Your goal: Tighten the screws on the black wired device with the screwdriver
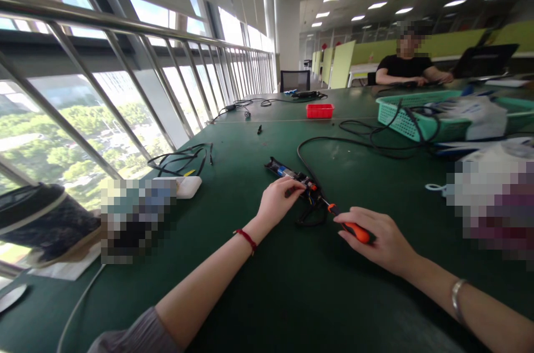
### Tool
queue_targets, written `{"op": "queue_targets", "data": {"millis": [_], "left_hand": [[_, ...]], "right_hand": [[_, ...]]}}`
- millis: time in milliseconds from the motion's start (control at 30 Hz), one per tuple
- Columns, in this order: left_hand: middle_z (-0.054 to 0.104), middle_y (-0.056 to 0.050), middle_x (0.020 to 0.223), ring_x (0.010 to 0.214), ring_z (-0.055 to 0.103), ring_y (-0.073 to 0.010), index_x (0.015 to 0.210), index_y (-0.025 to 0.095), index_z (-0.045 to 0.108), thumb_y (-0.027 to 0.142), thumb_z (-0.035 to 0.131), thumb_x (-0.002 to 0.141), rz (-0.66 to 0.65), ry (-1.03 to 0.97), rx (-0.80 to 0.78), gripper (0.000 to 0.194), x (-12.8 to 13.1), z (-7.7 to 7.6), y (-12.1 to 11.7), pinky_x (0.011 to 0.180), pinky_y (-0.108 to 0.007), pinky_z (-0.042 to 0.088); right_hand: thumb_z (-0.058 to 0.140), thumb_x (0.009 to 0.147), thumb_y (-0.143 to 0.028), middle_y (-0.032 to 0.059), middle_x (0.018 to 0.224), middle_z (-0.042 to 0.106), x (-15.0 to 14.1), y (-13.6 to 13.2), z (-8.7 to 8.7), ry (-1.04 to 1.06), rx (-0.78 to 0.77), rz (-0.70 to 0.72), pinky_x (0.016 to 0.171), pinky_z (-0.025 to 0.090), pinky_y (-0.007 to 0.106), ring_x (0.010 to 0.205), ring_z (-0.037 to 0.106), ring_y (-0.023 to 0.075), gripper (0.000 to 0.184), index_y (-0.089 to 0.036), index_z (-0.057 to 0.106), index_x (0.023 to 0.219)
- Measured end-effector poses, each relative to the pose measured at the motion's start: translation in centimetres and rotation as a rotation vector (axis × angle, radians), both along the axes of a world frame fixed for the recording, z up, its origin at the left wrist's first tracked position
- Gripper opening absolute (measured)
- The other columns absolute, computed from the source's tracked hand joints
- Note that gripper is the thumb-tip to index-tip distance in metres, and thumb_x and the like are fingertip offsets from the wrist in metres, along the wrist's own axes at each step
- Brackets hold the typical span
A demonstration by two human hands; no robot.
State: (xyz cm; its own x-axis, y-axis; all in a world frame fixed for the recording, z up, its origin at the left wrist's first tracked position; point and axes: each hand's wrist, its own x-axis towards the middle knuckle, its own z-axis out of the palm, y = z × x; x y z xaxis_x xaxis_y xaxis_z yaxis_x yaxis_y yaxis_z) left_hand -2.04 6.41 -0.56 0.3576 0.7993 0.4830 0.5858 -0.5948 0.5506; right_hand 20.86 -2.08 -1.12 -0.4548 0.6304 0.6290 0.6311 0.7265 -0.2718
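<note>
On the green table lies an opened, elongated black device (pixel 275 167), with a blue part, coloured wires and a cord showing. My left hand (pixel 280 197) is closed at its near side, thumb and fingers pinching around the exposed inner parts; the exact grip spot is partly hidden by the fingers. A screwdriver (pixel 356 232) with an orange and black handle is in my right hand (pixel 381 242), fingers wrapped along the handle. Its metal shaft points left into the device near the wires, where the tip is hard to make out.
A black cable (pixel 304 140) runs from the device toward a green basket (pixel 400 119) holding bags. Farther back sit a red tray (pixel 320 111) and another person (pixel 404 69). At left are a coiled cable (pixel 183 158), a white object (pixel 189 186) and a metal railing (pixel 137 30).
</note>
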Motion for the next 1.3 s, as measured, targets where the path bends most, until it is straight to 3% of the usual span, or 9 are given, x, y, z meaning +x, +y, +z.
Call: {"op": "queue_targets", "data": {"millis": [300, 467, 633, 867, 1067, 1167, 1300], "left_hand": [[0.066, 0.001, 0.089, 0.078, 0.061, -0.0127, 0.087, 0.021, 0.066, 0.019, 0.058, 0.086, 0.023, 0.078, 0.008, 0.009, 0.1, 0.1, -0.2, 0.068, -0.022, 0.047], [0.065, 0.0, 0.09, 0.083, 0.06, -0.014, 0.095, 0.022, 0.063, 0.021, 0.053, 0.09, 0.053, 0.288, 0.166, 0.011, 0.2, 0.3, -0.5, 0.072, -0.024, 0.047], [0.062, -0.003, 0.092, 0.088, 0.059, -0.0159, 0.097, 0.021, 0.065, 0.022, 0.047, 0.094, -0.004, 0.443, 0.336, 0.018, -0.1, 0.1, -0.2, 0.074, -0.027, 0.046], [0.063, -0.003, 0.091, 0.086, 0.058, -0.0162, 0.09, 0.021, 0.067, 0.019, 0.052, 0.089, -0.031, 0.446, 0.35, 0.015, -0.4, 0.0, -0.2, 0.074, -0.029, 0.045], [0.063, -0.007, 0.104, 0.097, 0.058, -0.0204, 0.104, 0.018, 0.059, 0.017, 0.045, 0.09, 0.15, 0.383, 0.369, 0.02, -1.4, 0.6, 0.6, 0.087, -0.035, 0.046], [0.058, -0.008, 0.125, 0.115, 0.053, -0.021, 0.122, 0.019, 0.051, 0.014, 0.044, 0.09, 0.134, 0.394, 0.317, 0.032, -2.2, 0.5, 1.3, 0.102, -0.039, 0.039], [0.046, -0.006, 0.142, 0.135, 0.036, -0.0217, 0.137, 0.022, 0.039, 0.017, 0.044, 0.091, 0.078, 0.457, 0.245, 0.046, -2.6, -0.2, 1.9, 0.117, -0.048, 0.016]], "right_hand": [[0.055, 0.086, -0.025, 0.0033, 0.081, 0.069, -0.1, 0.0, 0.1, 0.016, 0.001, 0.006, 0.065, 0.052, 0.025, 0.072, 0.065, 0.0143, 0.013, -0.021, 0.063, 0.096], [0.056, 0.086, -0.025, 0.0035, 0.082, 0.069, -0.1, 0.0, 0.0, 0.013, 0.011, 0.008, 0.064, 0.053, 0.025, 0.073, 0.066, 0.0148, 0.013, -0.021, 0.063, 0.096], [0.056, 0.085, -0.024, 0.0026, 0.079, 0.068, -0.2, -0.1, 0.1, 0.021, 0.013, -0.004, 0.062, 0.052, 0.024, 0.068, 0.064, 0.0131, 0.014, -0.021, 0.064, 0.096], [0.054, 0.086, -0.02, 0.0002, 0.071, 0.062, -0.3, -0.2, 0.7, 0.144, 0.087, -0.121, 0.056, 0.048, 0.022, 0.059, 0.058, 0.0107, 0.009, -0.02, 0.061, 0.09], [0.056, 0.086, -0.021, 0.0005, 0.076, 0.062, -0.1, -0.1, 0.4, 0.191, 0.101, -0.187, 0.058, 0.048, 0.023, 0.061, 0.059, 0.0111, 0.013, -0.022, 0.059, 0.099], [0.054, 0.087, -0.02, 0.0013, 0.081, 0.063, -0.2, -0.1, 0.4, 0.181, 0.088, -0.144, 0.061, 0.05, 0.024, 0.064, 0.061, 0.0115, 0.018, -0.022, 0.058, 0.105], [0.052, 0.088, -0.017, 0.0012, 0.08, 0.062, -0.5, -0.2, 0.7, 0.141, 0.087, -0.079, 0.06, 0.05, 0.022, 0.065, 0.06, 0.0107, 0.022, -0.021, 0.055, 0.11]]}}
